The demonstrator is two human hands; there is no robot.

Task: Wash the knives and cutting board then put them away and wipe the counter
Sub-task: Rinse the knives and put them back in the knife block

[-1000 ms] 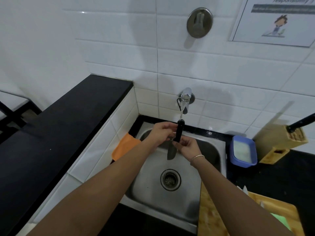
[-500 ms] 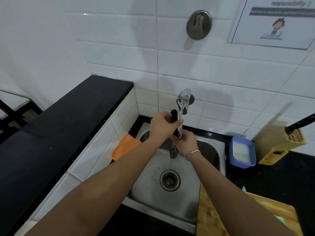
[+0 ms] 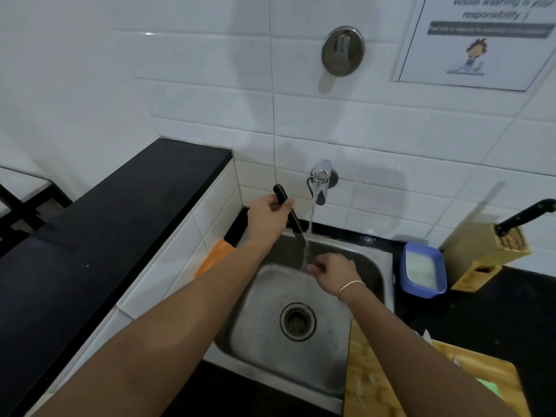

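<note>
— Where is the knife?

— The left hand (image 3: 269,216) holds the knife (image 3: 288,213) by its black handle above the back left corner of the sink (image 3: 376,266); its fingers are curled round the handle. The knife slants down to the right, and its lower end meets the stream of water falling from the tap (image 3: 320,180).

— And the right hand?

— The right hand (image 3: 334,273) sits lower, over the sink, with its fingers curled in under the stream. Whether they pinch the blade's tip cannot be told; water and blur hide it.

— The rest of the task's things?

— The wooden cutting board (image 3: 370,386) lies on the black bench (image 3: 496,311) just right of the sink. A knife block (image 3: 487,251) stands at the wall further right, with one black-handled knife (image 3: 526,216) slotted in. A blue tub (image 3: 424,270) sits between sink and block. An orange cloth (image 3: 215,257) shows at the sink's left.
</note>
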